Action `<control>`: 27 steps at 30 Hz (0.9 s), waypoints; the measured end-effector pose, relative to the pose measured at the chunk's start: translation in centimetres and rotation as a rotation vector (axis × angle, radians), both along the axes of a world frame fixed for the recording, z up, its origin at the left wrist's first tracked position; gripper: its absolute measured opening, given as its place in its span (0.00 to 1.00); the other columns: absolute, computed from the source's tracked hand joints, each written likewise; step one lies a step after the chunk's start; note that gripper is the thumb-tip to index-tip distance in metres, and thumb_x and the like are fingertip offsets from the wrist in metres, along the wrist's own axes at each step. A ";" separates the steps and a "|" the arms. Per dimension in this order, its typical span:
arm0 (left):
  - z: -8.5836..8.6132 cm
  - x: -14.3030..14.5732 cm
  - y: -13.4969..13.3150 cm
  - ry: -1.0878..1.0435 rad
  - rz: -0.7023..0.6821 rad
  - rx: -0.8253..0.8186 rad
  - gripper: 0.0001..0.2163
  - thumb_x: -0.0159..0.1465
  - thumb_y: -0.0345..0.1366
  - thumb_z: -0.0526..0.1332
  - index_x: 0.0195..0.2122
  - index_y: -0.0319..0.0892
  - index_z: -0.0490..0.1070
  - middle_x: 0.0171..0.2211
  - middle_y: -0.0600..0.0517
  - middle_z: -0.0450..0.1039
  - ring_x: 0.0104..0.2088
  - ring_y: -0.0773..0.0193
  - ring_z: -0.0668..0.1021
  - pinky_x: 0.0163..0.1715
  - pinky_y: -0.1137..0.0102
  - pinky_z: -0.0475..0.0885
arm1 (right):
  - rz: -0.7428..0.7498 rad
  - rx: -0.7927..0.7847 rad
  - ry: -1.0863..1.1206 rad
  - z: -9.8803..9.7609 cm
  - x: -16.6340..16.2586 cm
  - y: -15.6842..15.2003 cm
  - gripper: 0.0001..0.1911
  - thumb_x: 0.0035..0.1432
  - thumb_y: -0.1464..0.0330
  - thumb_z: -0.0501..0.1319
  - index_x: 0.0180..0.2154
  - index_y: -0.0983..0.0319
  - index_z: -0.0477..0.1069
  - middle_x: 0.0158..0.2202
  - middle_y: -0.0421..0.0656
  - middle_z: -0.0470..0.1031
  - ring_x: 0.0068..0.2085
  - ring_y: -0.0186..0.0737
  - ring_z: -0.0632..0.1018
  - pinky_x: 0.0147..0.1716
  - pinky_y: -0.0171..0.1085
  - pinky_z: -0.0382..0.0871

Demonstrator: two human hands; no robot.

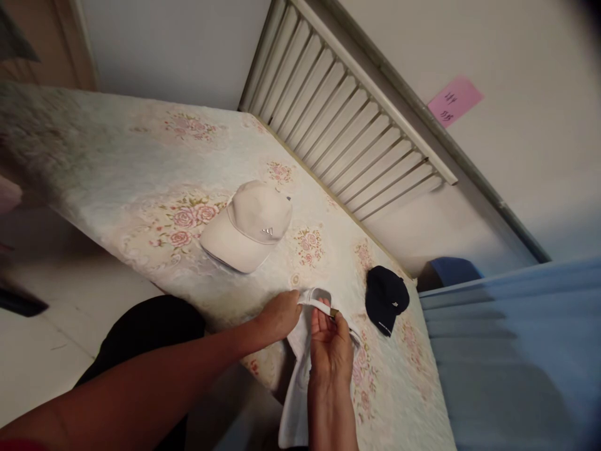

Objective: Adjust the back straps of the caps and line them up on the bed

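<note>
A white cap (297, 401) is held at the near edge of the bed, with its brim hanging down toward me. My left hand (280, 316) is closed on the left side of its back strap (317, 305). On the other side, my right hand (331, 347) is turned palm up, pinching the strap at a small brass-coloured buckle between thumb and fingers. Part of the cap's crown is hidden behind my right hand and wrist. Beyond my hands, a beige cap (256, 219) with a small logo lies on the floral cover. To the right rests a dark navy cap (387, 297).
The floral-covered bed (225, 150) runs along a white radiator (347, 119). A pink note (455, 100) is stuck to the wall. At the right hangs a blue curtain (507, 357), with a blue object (455, 271) behind its top edge.
</note>
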State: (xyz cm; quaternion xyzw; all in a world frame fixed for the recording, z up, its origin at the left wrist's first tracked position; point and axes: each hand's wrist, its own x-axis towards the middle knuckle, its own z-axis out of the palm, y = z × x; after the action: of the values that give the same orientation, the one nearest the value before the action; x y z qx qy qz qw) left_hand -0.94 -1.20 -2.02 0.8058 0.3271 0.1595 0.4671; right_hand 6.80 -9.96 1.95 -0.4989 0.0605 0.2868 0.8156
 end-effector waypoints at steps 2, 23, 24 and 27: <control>0.1 -0.1 0.0 -0.013 -0.001 -0.017 0.11 0.63 0.30 0.49 0.40 0.39 0.69 0.41 0.43 0.76 0.43 0.57 0.77 0.44 0.66 0.68 | 0.010 0.002 -0.015 0.0 -0.1 0.0 0.06 0.51 0.73 0.61 0.35 0.66 0.69 0.38 0.48 0.79 0.46 0.38 0.78 0.52 0.38 0.70; 0.2 -0.1 0.0 -0.053 0.017 -0.074 0.11 0.62 0.31 0.50 0.39 0.39 0.70 0.41 0.44 0.76 0.42 0.58 0.76 0.44 0.67 0.68 | 0.040 -0.001 -0.044 -0.4 0.1 -0.3 0.05 0.52 0.75 0.59 0.34 0.66 0.70 0.35 0.47 0.80 0.44 0.39 0.79 0.54 0.41 0.67; 0.2 -0.1 -0.1 -0.054 0.019 -0.071 0.11 0.62 0.31 0.50 0.39 0.39 0.70 0.40 0.44 0.76 0.42 0.58 0.76 0.44 0.67 0.68 | 0.043 0.000 -0.050 -0.5 0.1 -0.3 0.05 0.52 0.75 0.59 0.34 0.66 0.70 0.35 0.47 0.80 0.44 0.39 0.79 0.55 0.41 0.67; 0.1 0.0 -0.1 -0.071 0.026 -0.082 0.10 0.61 0.31 0.50 0.38 0.40 0.70 0.39 0.45 0.76 0.41 0.58 0.76 0.44 0.67 0.68 | 0.052 0.004 -0.072 -0.6 0.2 -0.4 0.05 0.52 0.74 0.59 0.34 0.66 0.69 0.35 0.46 0.80 0.44 0.39 0.79 0.55 0.43 0.67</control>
State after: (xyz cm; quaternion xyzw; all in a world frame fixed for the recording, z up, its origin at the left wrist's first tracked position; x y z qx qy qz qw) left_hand -0.98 -1.27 -1.96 0.7756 0.3272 0.1806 0.5087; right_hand 7.03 -10.33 1.32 -0.5088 0.0178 0.2899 0.8104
